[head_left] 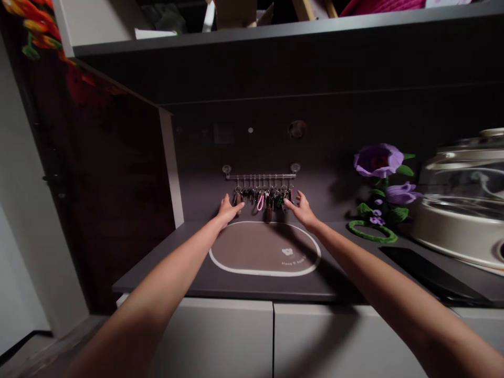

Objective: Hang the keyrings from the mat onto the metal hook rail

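Observation:
A clear hook rail (260,177) is fixed to the dark back panel, with several keys and key fobs hanging in a row below it. Among them are a pink loop strap (260,201) and a brown key fob (269,212). My left hand (229,209) is at the left end of the row, fingers apart, beside a brown hanging piece. At the right end, my right hand (302,210) is held with thumb and fingers spread near the last keys. Whether either hand touches the keys, I cannot tell. Beneath them lies a brown oval mat (255,247) with a white border.
On the right stand purple knitted-looking flowers (378,160) with a green ring base, a flat black object (433,273) and a cream appliance with a clear lid (460,210). A shelf (252,37) overhangs the counter. White cabinet doors (220,336) are below.

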`<state>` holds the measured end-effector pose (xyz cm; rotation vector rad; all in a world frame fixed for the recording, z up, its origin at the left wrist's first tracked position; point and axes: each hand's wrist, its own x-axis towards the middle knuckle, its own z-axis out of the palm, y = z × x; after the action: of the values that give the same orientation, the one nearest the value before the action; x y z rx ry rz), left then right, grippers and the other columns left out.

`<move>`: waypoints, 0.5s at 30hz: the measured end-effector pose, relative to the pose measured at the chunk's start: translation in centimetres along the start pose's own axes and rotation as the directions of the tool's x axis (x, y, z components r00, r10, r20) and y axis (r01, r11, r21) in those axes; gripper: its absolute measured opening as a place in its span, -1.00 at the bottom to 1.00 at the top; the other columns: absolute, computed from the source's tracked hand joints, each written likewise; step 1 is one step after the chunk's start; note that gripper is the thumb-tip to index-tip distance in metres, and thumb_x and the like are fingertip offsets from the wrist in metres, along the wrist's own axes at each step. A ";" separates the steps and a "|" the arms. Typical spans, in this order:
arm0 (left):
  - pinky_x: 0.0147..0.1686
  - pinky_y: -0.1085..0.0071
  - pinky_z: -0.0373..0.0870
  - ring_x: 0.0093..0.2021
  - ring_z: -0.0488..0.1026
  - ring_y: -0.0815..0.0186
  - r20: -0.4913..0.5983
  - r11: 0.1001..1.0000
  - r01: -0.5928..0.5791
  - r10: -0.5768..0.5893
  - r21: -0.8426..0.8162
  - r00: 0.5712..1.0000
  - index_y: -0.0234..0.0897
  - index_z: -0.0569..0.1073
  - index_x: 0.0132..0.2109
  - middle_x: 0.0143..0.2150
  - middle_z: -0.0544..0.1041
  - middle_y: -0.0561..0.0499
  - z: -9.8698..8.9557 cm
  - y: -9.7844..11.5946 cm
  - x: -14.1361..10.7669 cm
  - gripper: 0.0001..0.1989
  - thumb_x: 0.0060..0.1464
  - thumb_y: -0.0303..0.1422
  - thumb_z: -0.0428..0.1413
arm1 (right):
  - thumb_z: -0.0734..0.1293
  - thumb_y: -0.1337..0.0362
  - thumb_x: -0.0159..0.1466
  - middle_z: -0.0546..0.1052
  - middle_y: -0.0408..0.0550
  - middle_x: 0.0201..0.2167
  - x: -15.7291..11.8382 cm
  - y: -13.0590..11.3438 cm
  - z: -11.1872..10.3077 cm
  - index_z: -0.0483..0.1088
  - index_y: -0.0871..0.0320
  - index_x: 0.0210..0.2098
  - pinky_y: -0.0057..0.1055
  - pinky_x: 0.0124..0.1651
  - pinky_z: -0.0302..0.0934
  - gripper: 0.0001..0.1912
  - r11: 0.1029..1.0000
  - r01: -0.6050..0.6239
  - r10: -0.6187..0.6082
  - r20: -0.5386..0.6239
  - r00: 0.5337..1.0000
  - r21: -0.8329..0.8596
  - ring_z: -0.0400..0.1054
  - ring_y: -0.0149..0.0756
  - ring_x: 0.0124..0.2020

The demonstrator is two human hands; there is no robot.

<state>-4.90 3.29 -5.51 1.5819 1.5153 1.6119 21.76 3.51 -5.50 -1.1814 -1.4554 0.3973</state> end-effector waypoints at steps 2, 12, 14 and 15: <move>0.13 0.29 0.02 0.22 0.05 0.12 -0.001 0.996 0.040 -0.040 -0.075 0.999 -0.27 0.14 0.14 0.23 0.10 -0.22 0.6 0.0 1.9 -0.20 -0.26 -0.18 0.24 | 0.27 -0.14 -0.02 0.14 0.19 0.15 1.8 0.1 0.1 -0.06 0.21 0.21 -0.24 0.12 0.05 -0.06 0.999 -0.041 0.041 -0.009 0.999 0.024 0.10 -0.10 0.12; -0.23 0.39 0.32 -0.38 0.42 0.39 0.291 0.691 0.288 -0.117 -0.663 0.950 -0.29 0.37 -0.34 -0.40 0.45 0.02 4.1 -0.1 5.9 -0.66 -0.24 -0.20 0.25 | 0.11 -0.20 0.07 0.39 0.02 -0.14 5.3 2.4 3.7 0.09 0.10 0.05 -0.40 -0.32 0.29 -0.31 0.957 -0.088 0.089 0.010 0.996 0.276 0.33 -0.30 -0.27; -0.25 0.35 0.33 -0.40 0.43 0.36 0.343 0.618 0.349 -0.134 -0.704 0.930 -0.27 0.35 -0.30 -0.40 0.43 0.01 4.7 0.1 5.9 -0.64 -0.17 -0.12 0.18 | 0.05 -0.23 0.09 0.38 0.00 -0.14 5.6 2.7 4.7 0.09 0.07 0.03 -0.42 -0.35 0.28 -0.33 0.943 -0.082 0.074 0.037 0.997 0.322 0.33 -0.31 -0.27; -0.25 0.32 0.34 -0.39 0.43 0.35 0.363 0.587 0.370 -0.136 -0.720 0.922 -0.26 0.34 -0.28 -0.39 0.43 0.01 5.0 0.2 5.9 -0.63 -0.13 -0.07 0.13 | 0.03 -0.24 0.09 0.38 -0.01 -0.13 5.7 2.8 5.2 0.09 0.06 0.01 -0.42 -0.34 0.28 -0.34 0.936 -0.074 0.068 0.031 0.997 0.345 0.32 -0.32 -0.25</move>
<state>-1.93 10.28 -4.01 0.9573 0.6594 1.4869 19.35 11.29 -6.06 -0.9476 -1.2958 0.6876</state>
